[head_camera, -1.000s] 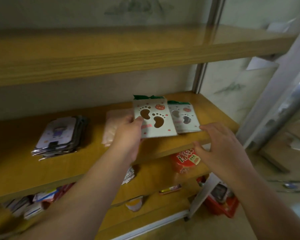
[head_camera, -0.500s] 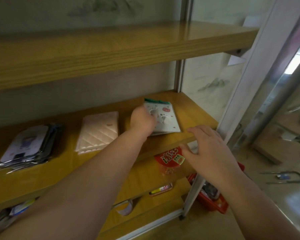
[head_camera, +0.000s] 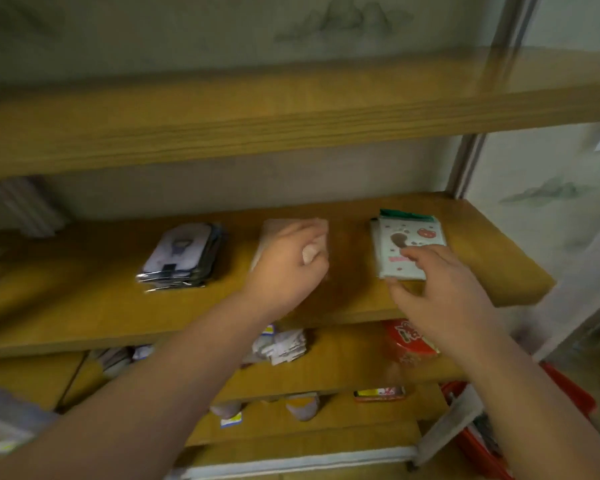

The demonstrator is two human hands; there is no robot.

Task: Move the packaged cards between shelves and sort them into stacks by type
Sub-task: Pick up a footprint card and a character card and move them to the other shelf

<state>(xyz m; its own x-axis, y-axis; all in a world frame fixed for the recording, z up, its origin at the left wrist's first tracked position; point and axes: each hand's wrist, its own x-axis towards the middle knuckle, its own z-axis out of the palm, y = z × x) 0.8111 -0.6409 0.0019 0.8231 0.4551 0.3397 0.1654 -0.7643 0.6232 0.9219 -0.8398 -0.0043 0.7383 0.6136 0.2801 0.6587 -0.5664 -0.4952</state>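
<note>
A wooden shelving unit fills the view. On the lower shelf [head_camera: 343, 368], nearest, loose white packets [head_camera: 284, 344] look unsorted. Above, on the middle shelf [head_camera: 84, 306], the left hand [head_camera: 288, 268] hangs loosely curled and empty over a pink pack [head_camera: 269, 237]; the right hand [head_camera: 437, 292], fingers spread, touches the footprint-card stack [head_camera: 409, 244]. A third stack [head_camera: 184, 258] lies further left. Three types stacked; more likely remains.

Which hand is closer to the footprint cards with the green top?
Right. The right hand has its fingers over the footprint cards; the left hand is off to their left, over the pink pack.
</note>
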